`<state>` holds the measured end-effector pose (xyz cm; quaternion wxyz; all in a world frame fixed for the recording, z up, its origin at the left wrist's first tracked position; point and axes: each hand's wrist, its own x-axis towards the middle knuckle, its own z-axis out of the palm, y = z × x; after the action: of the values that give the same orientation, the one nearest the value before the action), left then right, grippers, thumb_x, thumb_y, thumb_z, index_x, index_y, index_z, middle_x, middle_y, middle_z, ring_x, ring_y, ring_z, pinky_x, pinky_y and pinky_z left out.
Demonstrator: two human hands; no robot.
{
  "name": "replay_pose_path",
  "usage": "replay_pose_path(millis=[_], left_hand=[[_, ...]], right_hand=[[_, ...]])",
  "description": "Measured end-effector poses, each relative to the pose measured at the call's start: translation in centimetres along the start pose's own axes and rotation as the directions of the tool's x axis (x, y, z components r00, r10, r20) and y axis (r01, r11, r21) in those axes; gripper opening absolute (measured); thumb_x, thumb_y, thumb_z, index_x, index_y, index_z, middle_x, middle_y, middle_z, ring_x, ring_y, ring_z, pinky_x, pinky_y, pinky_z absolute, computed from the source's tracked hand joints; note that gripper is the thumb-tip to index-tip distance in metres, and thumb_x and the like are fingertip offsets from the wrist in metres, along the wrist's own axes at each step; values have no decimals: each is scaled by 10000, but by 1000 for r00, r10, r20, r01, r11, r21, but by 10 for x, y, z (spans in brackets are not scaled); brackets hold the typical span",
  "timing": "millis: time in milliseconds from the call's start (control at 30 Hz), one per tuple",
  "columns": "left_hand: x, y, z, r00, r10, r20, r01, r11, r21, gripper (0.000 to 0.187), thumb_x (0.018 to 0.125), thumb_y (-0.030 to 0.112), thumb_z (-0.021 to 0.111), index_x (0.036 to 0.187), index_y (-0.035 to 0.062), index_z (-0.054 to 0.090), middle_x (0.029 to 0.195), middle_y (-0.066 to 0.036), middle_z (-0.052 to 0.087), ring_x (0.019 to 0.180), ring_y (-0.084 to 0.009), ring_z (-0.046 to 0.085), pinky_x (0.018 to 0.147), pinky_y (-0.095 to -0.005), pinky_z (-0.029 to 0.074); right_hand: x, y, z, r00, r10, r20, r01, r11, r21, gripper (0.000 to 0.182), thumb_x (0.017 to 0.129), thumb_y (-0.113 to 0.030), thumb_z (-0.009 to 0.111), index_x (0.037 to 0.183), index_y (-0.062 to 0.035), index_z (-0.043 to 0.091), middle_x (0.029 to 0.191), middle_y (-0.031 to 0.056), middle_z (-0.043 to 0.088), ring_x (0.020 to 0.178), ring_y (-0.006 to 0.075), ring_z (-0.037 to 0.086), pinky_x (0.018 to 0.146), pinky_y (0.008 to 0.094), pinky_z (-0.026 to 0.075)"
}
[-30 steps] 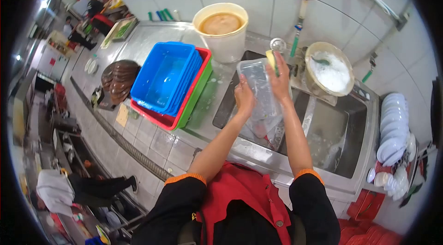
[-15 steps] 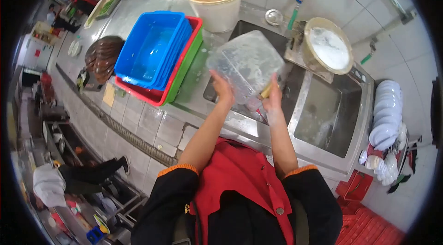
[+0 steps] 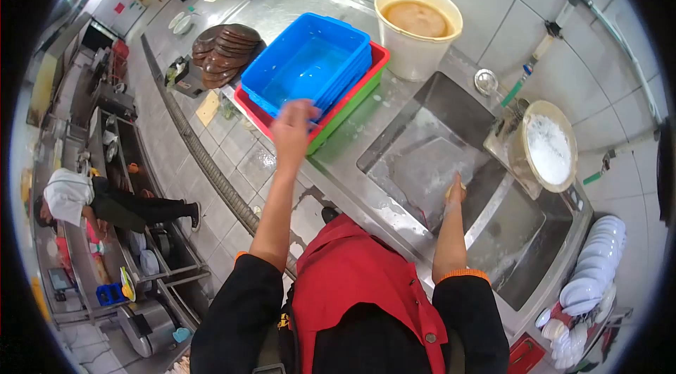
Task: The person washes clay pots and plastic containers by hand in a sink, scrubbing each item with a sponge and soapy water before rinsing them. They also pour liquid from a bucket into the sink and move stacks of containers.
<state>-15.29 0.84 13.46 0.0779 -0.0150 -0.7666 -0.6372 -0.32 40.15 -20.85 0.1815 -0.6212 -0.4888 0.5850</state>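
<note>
My left hand (image 3: 294, 124) is over the near rim of the blue plastic basket (image 3: 296, 71), its fingers smeared by motion. That basket tops a stack of blue ones inside a red basket (image 3: 380, 60), with a green one (image 3: 348, 110) beneath. Down in the left sink basin, my right hand (image 3: 456, 196) is closed around a yellow sponge (image 3: 448, 192), only partly showing between the fingers. Beside it a clear plastic container (image 3: 436, 156) lies in the basin, wet and sudsy.
A white bucket of brownish liquid (image 3: 419, 18) stands behind the sink. At the right are a tub of white suds (image 3: 549, 148), a water-filled basin (image 3: 514, 233) and stacked white bowls (image 3: 595, 268). Brown dishes (image 3: 229, 50) sit left; a person (image 3: 70, 194) stands across the aisle.
The clear container, held up in both hands before, is down in the left basin. My left hand has let go and moved left to the blue basket; my view has shifted too.
</note>
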Motion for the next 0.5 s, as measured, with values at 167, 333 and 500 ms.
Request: replay_pose_path(millis=[167,333,500], left_hand=[[60,-65,-56,944,102,-313,34,915,402,320,847,247,594,1028,-17,587,1009,-211,625,936,-326,609,825,-397,472],[58,-50,-41,920,106,-378,150,794,589,495,706,220,691,1068,-77,529,1027,-257,604,980,-385,585,868,-423,450],[88,-74,-60,907,-194,-374,354,831,428,537,641,274,700,992,-107,561,989,-297,604,964,-419,585,868,-435,458]], right_hand=[[-33,-101,-4,828,-541,147,549,835,-24,398,795,-292,680,1017,1,525,1003,124,571,900,215,536,791,356,444],[-107,-299,-89,14,-998,-64,927,37,-373,448,834,-220,650,1160,15,453,1140,179,483,1099,320,447,957,411,346],[47,-351,-124,570,-754,326,552,57,-832,600,798,-243,560,1330,-71,343,1332,280,360,1251,424,324,1028,459,301]])
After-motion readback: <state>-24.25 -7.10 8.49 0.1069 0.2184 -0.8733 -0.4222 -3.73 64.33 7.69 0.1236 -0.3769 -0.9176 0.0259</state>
